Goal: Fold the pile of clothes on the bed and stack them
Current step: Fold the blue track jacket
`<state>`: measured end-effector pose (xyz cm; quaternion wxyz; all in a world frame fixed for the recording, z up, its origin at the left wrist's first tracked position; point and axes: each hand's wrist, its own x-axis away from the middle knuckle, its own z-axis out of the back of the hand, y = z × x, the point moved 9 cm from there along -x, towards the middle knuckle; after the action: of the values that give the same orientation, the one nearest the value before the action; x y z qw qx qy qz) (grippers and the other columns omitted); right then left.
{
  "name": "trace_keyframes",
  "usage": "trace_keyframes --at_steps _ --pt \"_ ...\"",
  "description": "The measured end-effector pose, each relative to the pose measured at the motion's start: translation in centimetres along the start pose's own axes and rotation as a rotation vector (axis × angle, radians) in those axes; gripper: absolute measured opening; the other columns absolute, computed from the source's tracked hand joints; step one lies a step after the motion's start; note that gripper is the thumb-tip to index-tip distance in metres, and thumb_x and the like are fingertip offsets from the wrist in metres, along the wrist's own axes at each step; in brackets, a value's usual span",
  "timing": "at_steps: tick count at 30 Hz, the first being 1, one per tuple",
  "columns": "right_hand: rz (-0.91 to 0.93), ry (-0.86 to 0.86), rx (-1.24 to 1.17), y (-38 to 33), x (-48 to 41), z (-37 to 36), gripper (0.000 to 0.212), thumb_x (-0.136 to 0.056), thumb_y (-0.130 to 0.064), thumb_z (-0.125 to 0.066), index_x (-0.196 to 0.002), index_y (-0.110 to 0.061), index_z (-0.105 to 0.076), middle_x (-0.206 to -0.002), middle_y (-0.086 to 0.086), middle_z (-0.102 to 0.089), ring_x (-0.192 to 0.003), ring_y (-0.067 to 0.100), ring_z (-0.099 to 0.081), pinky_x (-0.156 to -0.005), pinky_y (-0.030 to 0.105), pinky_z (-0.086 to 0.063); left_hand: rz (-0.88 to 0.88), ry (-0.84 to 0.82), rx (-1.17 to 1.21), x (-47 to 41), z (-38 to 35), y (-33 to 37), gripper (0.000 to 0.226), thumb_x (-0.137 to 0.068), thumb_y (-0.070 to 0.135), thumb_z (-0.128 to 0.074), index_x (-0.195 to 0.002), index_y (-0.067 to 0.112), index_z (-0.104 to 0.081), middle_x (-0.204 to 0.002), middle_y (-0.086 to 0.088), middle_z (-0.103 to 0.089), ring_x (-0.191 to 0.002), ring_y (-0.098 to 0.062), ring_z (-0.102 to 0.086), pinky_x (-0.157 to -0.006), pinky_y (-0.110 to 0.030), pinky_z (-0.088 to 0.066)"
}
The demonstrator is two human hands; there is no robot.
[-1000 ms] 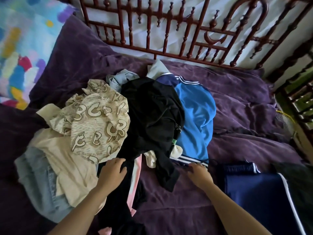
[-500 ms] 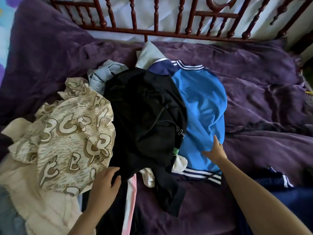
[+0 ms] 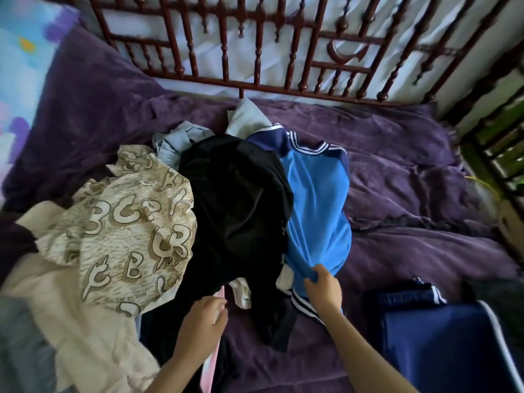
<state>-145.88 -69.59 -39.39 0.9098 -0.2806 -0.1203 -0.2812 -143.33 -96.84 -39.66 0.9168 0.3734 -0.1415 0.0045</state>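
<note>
On the purple bedspread (image 3: 397,171), the unfolded pile of clothes occupies the centre and left of the head view. Pile contents, left to right: a cream garment (image 3: 85,321), a beige shirt printed with large letters (image 3: 127,231), a black garment (image 3: 235,208) and a blue shirt with navy shoulders and white stripes (image 3: 317,205). A light denim piece (image 3: 181,137) and a pale grey piece (image 3: 246,117) protrude at the far edge of the pile, and a pink strip (image 3: 208,373) shows beneath the black garment at the near edge. The right hand (image 3: 323,287) pinches a fold of the blue shirt close to its striped hem, with fingers and thumb curled around the fabric. The left hand (image 3: 202,316) lies at the near edge of the black garment, above the pink strip; its fingers are loosely extended and enclose nothing, though motion blur softens the fingertips. A navy garment with white piping (image 3: 442,350) lies flat at the near right, apart from the pile. A dark red spindle rail (image 3: 255,86) borders the far side of the bed, and a multicoloured pillow (image 3: 22,66) sits at the far left.
</note>
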Motion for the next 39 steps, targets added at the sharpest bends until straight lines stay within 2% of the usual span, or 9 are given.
trace_keyframes --at_steps 10,15,19,25,27,29,32,36,39 --pt "0.426 0.314 -0.241 -7.5 14.1 16.7 0.005 -0.074 0.001 -0.064 -0.075 -0.002 -0.061 -0.065 0.004 -0.051 -0.063 0.012 -0.046 -0.057 0.025 -0.03 -0.256 0.038 -0.02 4.8 4.7 9.8 0.047 -0.091 0.035 -0.054 -0.132 0.013 -0.049 -0.126 -0.004 -0.054 -0.117 -0.017 -0.05 -0.095 -0.023 -0.037" --pt "0.582 0.503 -0.48 -8.6 21.6 28.0 0.029 -0.076 0.009 -0.062 -0.068 -0.019 -0.057 -0.051 -0.013 -0.053 -0.049 -0.01 -0.05 -0.049 0.007 -0.037 -0.498 0.045 0.044 8.2 6.6 15.8 0.079 -0.081 0.041 -0.068 -0.145 0.019 -0.027 -0.145 0.001 -0.033 -0.135 -0.014 -0.029 -0.107 -0.019 -0.022" --pt "0.641 0.52 -0.612 -7.4 25.6 31.3 0.039 -0.077 0.011 -0.058 -0.064 -0.025 -0.059 -0.053 -0.026 -0.059 -0.052 -0.007 -0.053 -0.049 0.008 -0.041 -0.635 -0.044 -0.02 10.7 5.3 20.0 0.103 -0.057 0.071 -0.051 -0.143 0.036 -0.007 -0.152 0.0 -0.018 -0.139 -0.015 -0.017 -0.113 -0.024 -0.017" --pt "0.743 0.556 -0.673 -5.8 30.0 35.2 0.052 -0.077 0.012 -0.056 -0.056 -0.034 -0.065 -0.056 -0.021 -0.062 -0.056 -0.005 -0.055 -0.053 0.009 -0.045 -0.757 -0.097 -0.007 12.9 3.4 25.5 0.106 -0.066 0.052 -0.075 -0.139 0.036 0.001 -0.15 0.006 -0.013 -0.138 -0.009 -0.011 -0.113 -0.024 -0.009" --pt "0.753 0.57 -0.699 -4.8 30.5 36.2 0.057 -0.078 0.013 -0.055 -0.056 -0.039 -0.067 -0.057 -0.02 -0.063 -0.057 -0.004 -0.056 -0.054 0.01 -0.045 -0.771 -0.135 0.034 13.1 3.2 26.7 0.098 -0.069 0.052 -0.07 -0.145 0.03 -0.013 -0.14 0.012 -0.024 -0.132 -0.005 -0.02 -0.111 -0.02 -0.016" --pt "0.719 0.556 -0.747 -3.4 29.6 36.3 0.05 -0.08 0.013 -0.055 -0.057 -0.03 -0.066 -0.056 -0.019 -0.063 -0.056 -0.004 -0.057 -0.053 0.009 -0.046 -0.73 -0.238 0.082 13.4 2.0 27.0 0.07 -0.081 0.031 -0.07 -0.141 0.023 -0.036 -0.13 0.013 -0.041 -0.123 -0.003 -0.039 -0.104 -0.015 -0.028" --pt "0.584 0.481 -0.776 -0.4 25.7 33.7 0.035 -0.082 0.012 -0.056 -0.067 -0.018 -0.062 -0.054 -0.016 -0.063 -0.052 -0.003 -0.057 -0.051 0.011 -0.048 -0.595 -0.323 0.129 13.4 -0.6 25.1 0.028 -0.086 0.012 -0.062 -0.114 0.012 -0.065 -0.091 0.009 -0.066 -0.084 -0.009 -0.062 -0.082 -0.022 -0.047" --pt "0.31 0.334 -0.581 5.7 18.9 26.2 0.032 -0.08 0.012 -0.058 -0.066 -0.017 -0.06 -0.055 -0.005 -0.059 -0.049 -0.001 -0.053 -0.052 0.02 -0.046 -0.423 -0.352 0.085 12.5 -2.6 20.2 0.016 -0.082 0.011 -0.059 -0.092 0.013 -0.071 -0.058 0.018 -0.062 -0.064 -0.001 -0.059 -0.081 -0.033 -0.052" --pt "0.044 0.155 -0.128 12.1 14.7 18.5 0.012 -0.079 -0.009 -0.063 -0.09 -0.009 -0.066 -0.084 0.008 -0.063 -0.084 0.02 -0.06 -0.069 0.028 -0.041 -0.349 -0.341 -0.019 12.3 -2.7 17.3 0.016 -0.087 0.01 -0.055 -0.087 0.021 -0.067 -0.058 0.019 -0.062 -0.075 -0.011 -0.065 -0.078 -0.029 -0.05"
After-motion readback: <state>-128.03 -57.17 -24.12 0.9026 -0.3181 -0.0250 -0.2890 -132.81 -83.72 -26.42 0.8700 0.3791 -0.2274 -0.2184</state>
